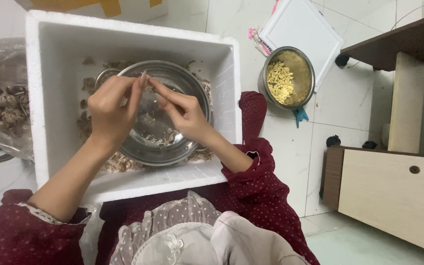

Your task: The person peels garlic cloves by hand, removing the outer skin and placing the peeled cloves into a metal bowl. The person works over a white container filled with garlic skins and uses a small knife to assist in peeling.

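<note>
Steel bowl [172, 83] in foam box [55, 49] — husk scraps

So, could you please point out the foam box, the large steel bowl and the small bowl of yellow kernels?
foam box [123, 30]: head view, far wall.
large steel bowl [192, 88]: head view, right rim.
small bowl of yellow kernels [303, 73]: head view, inner side.

The person wore a dark red garment [256, 191] with small pale dots, sleeves pushed up, lace trim [40, 213] at one cuff, and a pale frilled collar [172, 225].
</note>
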